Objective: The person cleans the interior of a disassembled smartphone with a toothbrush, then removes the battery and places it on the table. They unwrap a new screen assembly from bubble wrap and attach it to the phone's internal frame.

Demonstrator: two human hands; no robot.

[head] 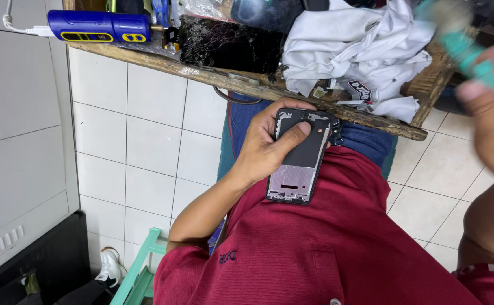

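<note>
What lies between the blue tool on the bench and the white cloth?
In the head view, a cracked black phone screen lies between the blue tool and the white cloth.

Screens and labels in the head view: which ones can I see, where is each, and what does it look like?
Cracked screen panel: on the wooden bench, flat, black, webbed with cracks.
Opened phone frame: in the left hand, rectangular, black with a pale lower section.
Yellow labels on the blue tool: bench's left end, oval outlines.
Printed patch on white cloth: black and white.

The opened phone frame (299, 161) shows matt black plastic and dull bare metal, the table (213, 76) is rough worn wood, the white shirt (360, 51) soft crumpled cloth, the floor tiles (145, 141) glossy.
</note>
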